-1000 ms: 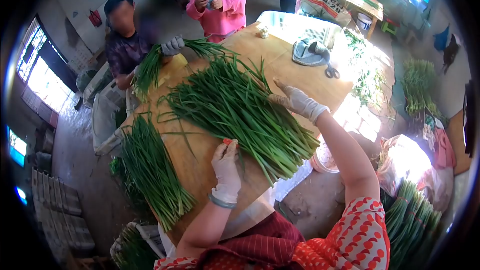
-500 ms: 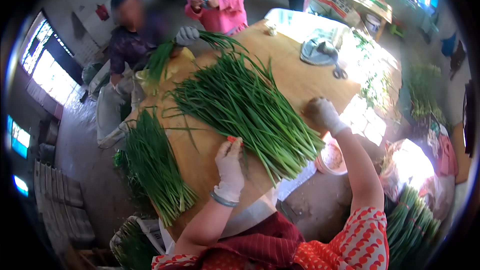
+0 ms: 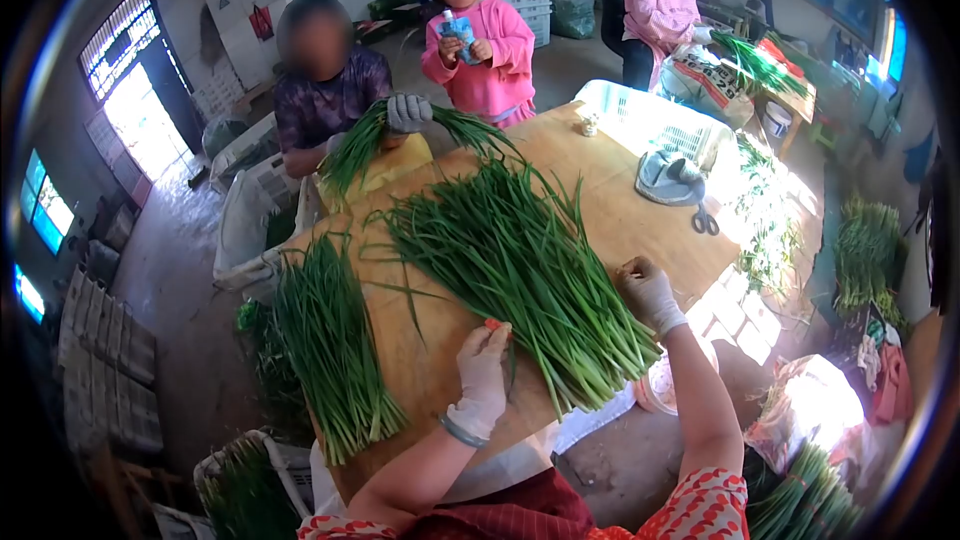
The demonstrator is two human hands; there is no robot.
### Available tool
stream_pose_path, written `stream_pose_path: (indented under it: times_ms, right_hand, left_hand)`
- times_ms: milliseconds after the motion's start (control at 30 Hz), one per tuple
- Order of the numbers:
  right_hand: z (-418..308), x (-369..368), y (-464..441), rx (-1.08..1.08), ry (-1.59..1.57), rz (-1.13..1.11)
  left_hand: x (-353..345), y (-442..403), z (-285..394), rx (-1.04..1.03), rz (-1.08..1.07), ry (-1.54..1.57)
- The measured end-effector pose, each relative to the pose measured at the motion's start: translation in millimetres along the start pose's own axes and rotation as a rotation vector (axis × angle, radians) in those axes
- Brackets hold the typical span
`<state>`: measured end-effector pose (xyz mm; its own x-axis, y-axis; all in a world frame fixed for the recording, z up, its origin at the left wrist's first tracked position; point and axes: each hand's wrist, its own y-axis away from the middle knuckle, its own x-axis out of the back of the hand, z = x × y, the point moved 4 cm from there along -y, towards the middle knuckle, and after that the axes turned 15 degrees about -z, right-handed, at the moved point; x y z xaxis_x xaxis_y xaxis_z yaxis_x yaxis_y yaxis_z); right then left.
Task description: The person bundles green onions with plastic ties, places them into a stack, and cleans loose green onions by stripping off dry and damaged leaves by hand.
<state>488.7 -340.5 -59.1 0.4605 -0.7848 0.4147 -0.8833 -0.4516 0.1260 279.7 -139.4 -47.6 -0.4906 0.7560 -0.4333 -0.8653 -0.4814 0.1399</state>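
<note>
A large pile of green chives [image 3: 530, 280] lies across the wooden tabletop in front of me, leaf tips pointing away and pale stems toward me. At its left side my left hand [image 3: 482, 375], gloved in white, pinches a small red strip [image 3: 493, 324], mostly covered by the fingers. My right hand [image 3: 650, 295], also gloved, is closed beside the pile's right edge with fingers curled; anything inside them is hidden. A second bunch of chives [image 3: 335, 350] lies on the table's left edge, apart from my hands.
Scissors [image 3: 705, 219] and a grey cloth item [image 3: 670, 178] lie at the right. Behind them stands a white basket [image 3: 640, 120]. Across the table a person's gloved hand [image 3: 408, 113] holds chives. A pink-sleeved person [image 3: 505, 60] holds a blue pouch. A bucket [image 3: 660, 385] stands below the right edge.
My view has tilted up, showing more of the room and people. Both hands stay beside the large pile, the left still pinching the red strip.
</note>
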Motion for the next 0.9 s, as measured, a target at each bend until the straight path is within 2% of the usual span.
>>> stream_pose_path:
  times_ms: [33, 100, 333, 433, 500, 633, 700, 833, 900]
  right_hand:
    - [6.4, 0.7, -1.9, 0.004, 0.003, 0.001]
    - [12.0, -2.8, -3.7, 0.097, -0.526, -0.142]
    - [-10.5, -1.6, 15.7, 0.124, -0.637, -0.221]
    - [-15.8, 2.5, 15.0, 0.076, -0.651, -0.15]
    - [-5.8, -0.5, 12.2, 0.117, -1.035, -0.24]
    - [6.3, -1.8, 3.6, 0.118, -0.967, -0.274]
    - [14.3, -3.1, -0.3, 0.052, -0.701, -0.263]
    - [24.7, -8.0, -9.1, 0.028, -0.631, -0.291]
    - [21.7, -9.2, -6.0, 0.068, -0.546, -0.219]
  left_hand:
    - [-1.2, 1.0, 1.1, -0.003, -0.001, 0.003]
    - [-3.5, 2.4, 5.8, -0.004, 0.003, -0.024]
    - [-1.1, 3.0, -1.3, -0.037, -0.012, 0.065]
    - [-0.3, -2.1, 0.9, -0.027, 0.002, -0.031]
    - [0.7, 0.2, -2.1, -0.039, 0.007, -0.019]
    - [-2.7, 1.9, 0.2, -0.008, 0.004, 0.053]
    - [-1.3, 2.7, 0.3, -0.018, 0.019, 0.0]
    - [0.0, 2.9, -1.4, 0.034, -0.01, 0.027]
    - [-2.2, 2.0, -0.2, -0.011, 0.024, 0.039]
